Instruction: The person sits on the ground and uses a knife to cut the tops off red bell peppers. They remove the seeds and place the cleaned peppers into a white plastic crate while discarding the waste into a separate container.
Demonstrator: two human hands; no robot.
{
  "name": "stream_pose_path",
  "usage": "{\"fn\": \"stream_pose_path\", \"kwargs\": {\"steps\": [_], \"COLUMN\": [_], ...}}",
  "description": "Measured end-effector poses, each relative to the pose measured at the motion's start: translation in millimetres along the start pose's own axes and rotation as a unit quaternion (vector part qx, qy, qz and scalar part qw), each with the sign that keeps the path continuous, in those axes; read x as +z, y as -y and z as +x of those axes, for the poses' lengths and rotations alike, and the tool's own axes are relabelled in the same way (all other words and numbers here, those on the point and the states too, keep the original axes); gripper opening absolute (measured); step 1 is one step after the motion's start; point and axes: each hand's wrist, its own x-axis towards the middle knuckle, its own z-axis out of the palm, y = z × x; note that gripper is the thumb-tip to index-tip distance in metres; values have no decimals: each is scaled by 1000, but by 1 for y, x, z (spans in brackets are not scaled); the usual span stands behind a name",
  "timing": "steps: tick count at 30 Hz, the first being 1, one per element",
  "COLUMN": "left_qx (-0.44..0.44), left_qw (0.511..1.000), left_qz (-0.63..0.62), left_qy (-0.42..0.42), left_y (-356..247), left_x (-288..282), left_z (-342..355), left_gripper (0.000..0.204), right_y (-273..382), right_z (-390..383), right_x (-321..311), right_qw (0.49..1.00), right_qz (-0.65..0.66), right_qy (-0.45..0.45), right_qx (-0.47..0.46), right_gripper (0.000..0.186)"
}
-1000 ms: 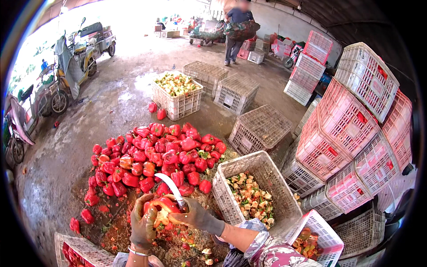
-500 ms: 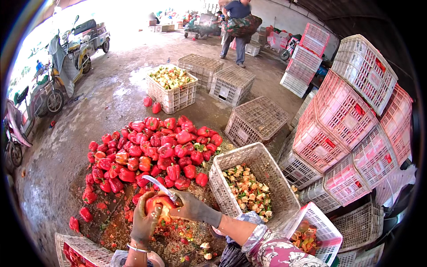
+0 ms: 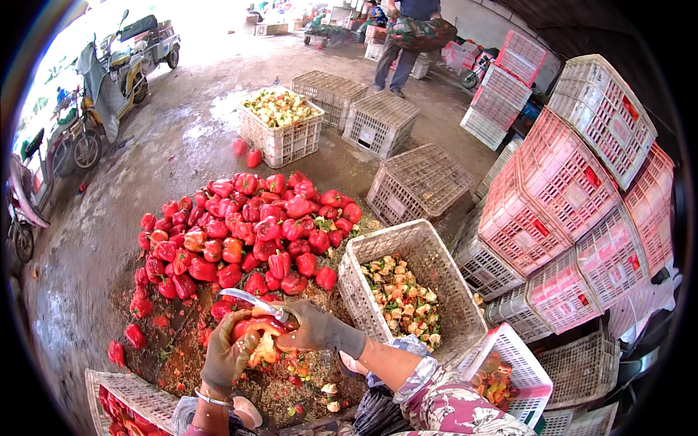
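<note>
My left hand (image 3: 224, 350), in a dirty grey glove, cups a cut red bell pepper (image 3: 252, 327). Pale orange inner flesh shows on the pepper's lower side. My gloved right hand (image 3: 320, 328) is closed around a knife, its fingers close against the pepper. The knife's curved silvery blade (image 3: 251, 299) points up and left, above the pepper; its handle is hidden in the glove. Just beyond my hands lies a large heap of whole red bell peppers (image 3: 251, 231) on the floor.
Right of my hands stands a crate (image 3: 354, 294) of pepper cores; a white crate (image 3: 534, 389) holds cut pieces. At lower left another crate (image 3: 134, 396) holds red peppers. Stacked crates (image 3: 560, 192) rise at right. Farther back are upturned crates (image 3: 422, 182) and a person (image 3: 407, 43) carrying a filled sack.
My hands and the pepper have shifted slightly, and the blade lies a little flatter. In the background the person with the sack has moved right. The whole view has tilted slightly.
</note>
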Motion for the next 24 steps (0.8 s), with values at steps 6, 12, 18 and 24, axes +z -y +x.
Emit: {"fn": "stream_pose_path", "kwargs": {"steps": [6, 12, 18, 24], "left_qx": [-9, -32, -38, 21], "left_qw": [999, 997, 997, 997], "left_qz": [3, -30, -36, 60], "left_qy": [42, 57, 50, 49], "left_y": [-14, -13, 15, 14], "left_x": [-11, -14, -7, -15], "left_z": [-2, -3, 5, 0], "left_gripper": [52, 50, 37, 36], "right_y": [28, 27, 13, 9], "right_z": [2, 1, 0, 10], "right_x": [-12, -9, 5, 2], "right_qw": [997, 995, 968, 968], "right_qz": [19, 16, -197, -205], "right_qy": [65, 38, -88, -92], "right_qx": [-38, -91, -131, -108], "right_gripper": [64, 63, 56, 37]}}
